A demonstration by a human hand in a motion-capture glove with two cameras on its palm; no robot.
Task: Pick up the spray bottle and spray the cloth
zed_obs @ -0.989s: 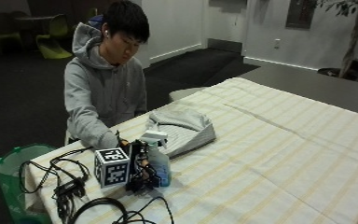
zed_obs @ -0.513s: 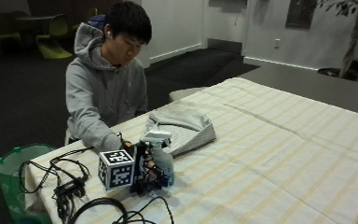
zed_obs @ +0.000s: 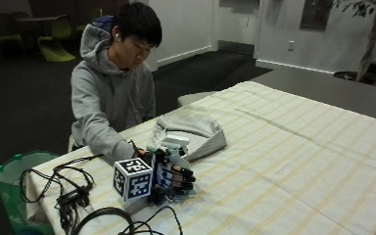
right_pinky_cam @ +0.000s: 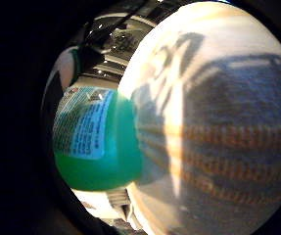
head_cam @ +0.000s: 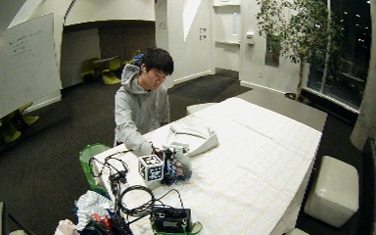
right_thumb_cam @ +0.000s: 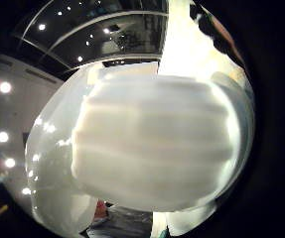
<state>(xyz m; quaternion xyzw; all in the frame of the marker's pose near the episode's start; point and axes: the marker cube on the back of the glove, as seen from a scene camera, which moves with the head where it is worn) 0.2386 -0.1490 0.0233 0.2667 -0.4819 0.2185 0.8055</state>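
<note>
In the outside view my gloved right hand [zed_obs: 174, 178] has its fingers curled round the spray bottle [zed_obs: 175, 146], which stands upright near the table's near left corner, white head on top. The bottle's green body and label [right_pinky_cam: 96, 142] show beside the striped tablecloth [right_pinky_cam: 218, 137] in the little finger side view. Its white head [right_thumb_cam: 152, 148] fills the thumb side view. The grey folded cloth [zed_obs: 191, 128] lies on the table just beyond the bottle, apart from it. In the wide view the hand [head_cam: 175, 170] and bottle [head_cam: 177, 151] sit in front of the cloth [head_cam: 194, 134].
Black cables and headphones [zed_obs: 77, 200] lie on the table's near left corner. A green bin [zed_obs: 15, 186] stands left of the table. The striped tablecloth [zed_obs: 292, 147] stretches bare to the right. More gear [head_cam: 168, 218] sits at the table's near end.
My hand and the bottle have shifted a little to the right, toward the table's middle. The cloth has not moved.
</note>
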